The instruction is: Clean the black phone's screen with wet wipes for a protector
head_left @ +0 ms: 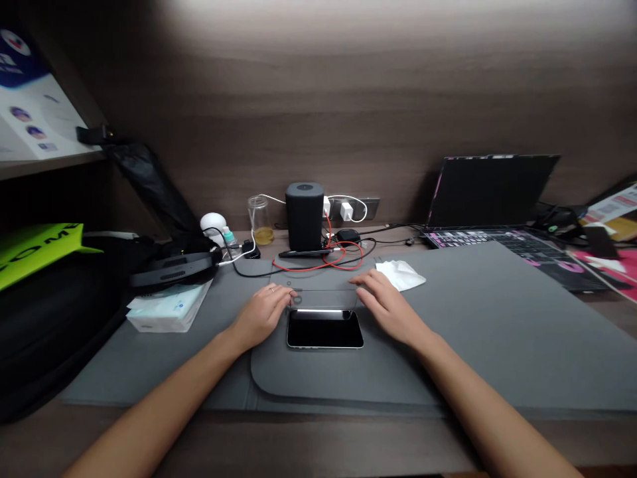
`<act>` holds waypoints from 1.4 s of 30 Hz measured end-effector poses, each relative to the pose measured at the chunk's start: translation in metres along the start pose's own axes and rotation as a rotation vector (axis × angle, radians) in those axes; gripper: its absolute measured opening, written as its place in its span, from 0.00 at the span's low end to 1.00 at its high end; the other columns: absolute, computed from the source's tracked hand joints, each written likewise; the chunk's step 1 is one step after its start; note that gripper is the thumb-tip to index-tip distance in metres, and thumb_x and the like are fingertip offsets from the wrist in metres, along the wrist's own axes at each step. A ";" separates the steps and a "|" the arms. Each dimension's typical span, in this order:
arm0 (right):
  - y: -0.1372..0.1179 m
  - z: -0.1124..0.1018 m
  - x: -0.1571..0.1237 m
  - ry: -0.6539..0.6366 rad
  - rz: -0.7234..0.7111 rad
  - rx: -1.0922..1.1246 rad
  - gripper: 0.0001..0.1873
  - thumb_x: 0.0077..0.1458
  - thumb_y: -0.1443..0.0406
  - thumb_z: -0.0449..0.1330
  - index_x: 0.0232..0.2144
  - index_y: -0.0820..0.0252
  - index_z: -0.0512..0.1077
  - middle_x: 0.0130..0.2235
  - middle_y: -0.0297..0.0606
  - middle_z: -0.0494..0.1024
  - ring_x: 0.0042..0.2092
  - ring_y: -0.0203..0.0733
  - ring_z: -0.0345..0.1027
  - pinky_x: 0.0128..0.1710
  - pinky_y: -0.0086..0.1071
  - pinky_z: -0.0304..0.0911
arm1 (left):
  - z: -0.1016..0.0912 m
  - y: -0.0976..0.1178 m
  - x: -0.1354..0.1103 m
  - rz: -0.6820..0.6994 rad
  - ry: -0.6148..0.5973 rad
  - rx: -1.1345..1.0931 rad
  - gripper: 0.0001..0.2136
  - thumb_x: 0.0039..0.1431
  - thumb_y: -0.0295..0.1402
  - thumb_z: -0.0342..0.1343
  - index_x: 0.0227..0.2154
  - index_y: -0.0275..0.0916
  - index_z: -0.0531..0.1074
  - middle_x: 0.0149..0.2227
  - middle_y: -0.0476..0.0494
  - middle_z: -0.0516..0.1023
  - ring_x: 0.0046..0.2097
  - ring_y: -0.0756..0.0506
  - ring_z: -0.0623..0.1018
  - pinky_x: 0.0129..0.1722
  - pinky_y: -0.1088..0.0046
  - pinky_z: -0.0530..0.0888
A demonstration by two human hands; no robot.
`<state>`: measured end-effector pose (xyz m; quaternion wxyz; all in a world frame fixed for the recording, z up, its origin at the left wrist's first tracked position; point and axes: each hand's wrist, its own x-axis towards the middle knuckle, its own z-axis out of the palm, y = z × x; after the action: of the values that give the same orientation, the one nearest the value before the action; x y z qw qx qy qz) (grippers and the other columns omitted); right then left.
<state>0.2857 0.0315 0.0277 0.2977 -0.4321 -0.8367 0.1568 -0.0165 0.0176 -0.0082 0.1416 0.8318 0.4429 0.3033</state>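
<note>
Wood-grain panelling [398, 119] is backing the bench [308, 438]. Slanting in from its front edge, the left hand [262, 311] is holding a curled pose, fingers apparently pinching a clear sheet [326, 299]; slack pinching could be dropping it crookedly. Near mid-bench a phone [325, 330] is lying between sheet and front edge, where a sinking wrist could be nudging it. Rightward, the right hand [385, 302] is pointing inward, palm down; whether its fingers are gripping, I cannot tell.

Personal study desk [298, 438]: laptop [492, 192], chargers [347, 212], tissue pack [166, 313]
</note>
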 end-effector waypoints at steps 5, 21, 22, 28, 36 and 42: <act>-0.021 0.000 -0.010 0.096 -0.166 0.003 0.27 0.60 0.72 0.47 0.60 0.53 0.64 0.58 0.48 0.59 0.61 0.53 0.56 0.61 0.55 0.56 | 0.004 -0.003 0.000 0.002 -0.032 0.021 0.14 0.73 0.34 0.42 0.41 0.41 0.74 0.43 0.44 0.81 0.47 0.42 0.77 0.50 0.62 0.72; -0.036 0.026 -0.008 -0.306 -0.336 -0.039 0.10 0.68 0.65 0.52 0.42 0.59 0.73 0.45 0.46 0.72 0.47 0.47 0.63 0.47 0.40 0.65 | 0.001 0.000 0.000 0.016 -0.064 0.052 0.14 0.72 0.36 0.45 0.38 0.41 0.75 0.39 0.44 0.80 0.43 0.42 0.76 0.46 0.64 0.71; -0.036 0.025 -0.008 -0.294 -0.315 -0.062 0.10 0.68 0.64 0.53 0.41 0.60 0.74 0.45 0.46 0.71 0.46 0.47 0.63 0.46 0.40 0.65 | 0.001 0.000 0.000 0.018 -0.067 0.052 0.14 0.72 0.37 0.45 0.37 0.41 0.75 0.39 0.45 0.80 0.43 0.42 0.76 0.46 0.64 0.71; -0.034 0.013 -0.008 -0.431 -0.279 -0.054 0.13 0.69 0.63 0.51 0.42 0.62 0.75 0.42 0.43 0.69 0.40 0.41 0.66 0.42 0.35 0.66 | -0.001 0.002 0.000 0.016 -0.083 0.041 0.13 0.72 0.36 0.45 0.36 0.41 0.73 0.37 0.46 0.79 0.41 0.43 0.75 0.44 0.65 0.70; -0.031 0.014 -0.007 -0.400 -0.284 -0.183 0.16 0.70 0.64 0.49 0.37 0.62 0.75 0.39 0.42 0.70 0.40 0.43 0.65 0.40 0.35 0.63 | 0.000 0.000 0.000 0.012 -0.089 0.041 0.12 0.72 0.35 0.46 0.36 0.41 0.74 0.38 0.46 0.79 0.42 0.43 0.74 0.45 0.65 0.69; -0.032 0.009 -0.008 -0.430 -0.188 -0.153 0.15 0.70 0.64 0.48 0.39 0.62 0.73 0.42 0.41 0.70 0.35 0.37 0.67 0.36 0.31 0.63 | 0.002 -0.002 -0.001 0.010 -0.065 0.038 0.12 0.72 0.34 0.47 0.37 0.41 0.74 0.40 0.46 0.81 0.44 0.43 0.76 0.46 0.65 0.70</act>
<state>0.2635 0.0062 0.0347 0.0923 -0.3303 -0.9268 0.1532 -0.0171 0.0183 -0.0115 0.1389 0.8459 0.4395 0.2683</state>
